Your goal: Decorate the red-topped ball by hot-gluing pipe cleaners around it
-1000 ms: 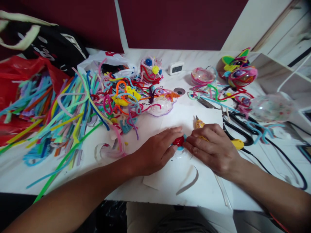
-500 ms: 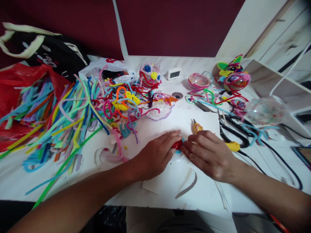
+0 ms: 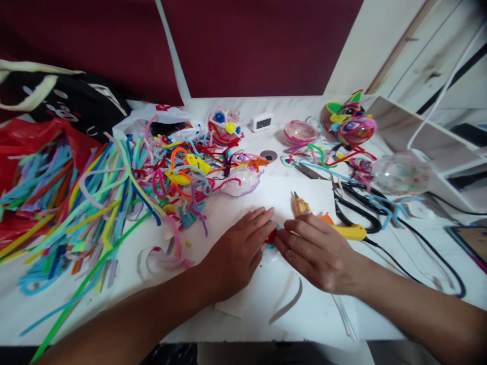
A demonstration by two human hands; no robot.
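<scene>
A small red piece with a blue rim [image 3: 271,236] lies on a white paper sheet [image 3: 304,195] on the table. My left hand [image 3: 236,253] lies over its left side, fingers curved and pressed on it. My right hand [image 3: 315,251] meets it from the right, fingertips pinched against the same piece. Just beyond my right hand lies a yellow glue gun [image 3: 342,229] with its nozzle [image 3: 300,204] pointing away.
A big heap of coloured pipe cleaners [image 3: 95,187] fills the left side, over a red plastic bag [image 3: 23,142]. Decorated clear balls [image 3: 224,124], a small white clock [image 3: 262,122], black scissors [image 3: 353,203], a clear spotted ball [image 3: 399,175] and black cables [image 3: 429,253] lie beyond and right.
Both hands stay on the red piece; the left hand's fingers have flattened over it. The view has shifted, so everything sits lower and further left.
</scene>
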